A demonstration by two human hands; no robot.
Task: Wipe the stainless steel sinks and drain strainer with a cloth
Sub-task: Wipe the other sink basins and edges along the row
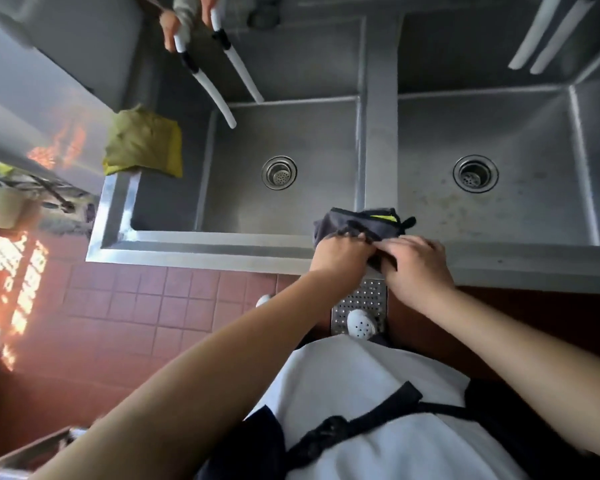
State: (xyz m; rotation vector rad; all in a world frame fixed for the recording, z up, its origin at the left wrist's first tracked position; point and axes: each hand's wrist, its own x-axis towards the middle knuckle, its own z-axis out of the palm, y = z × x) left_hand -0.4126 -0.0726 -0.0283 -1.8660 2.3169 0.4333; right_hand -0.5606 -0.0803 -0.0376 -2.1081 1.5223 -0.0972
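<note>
Two stainless steel sinks lie side by side below me: the left sink (243,202) and the right sink (520,216), each with a round drain strainer, the left strainer (279,172) and the right strainer (475,173). A dark grey cloth (357,221) with a yellow-green patch sits bunched on the front rim at the divider. My left hand (340,252) and my right hand (414,261) both grip this cloth, fingers curled into its folds.
A yellow cloth (142,143) hangs over the left sink's left rim. White hoses (219,102) dangle over the left sink, held by another person's hands (168,27) at the top. More white hoses (548,32) hang at the top right. A perforated floor drain grate (361,299) lies by my shoe.
</note>
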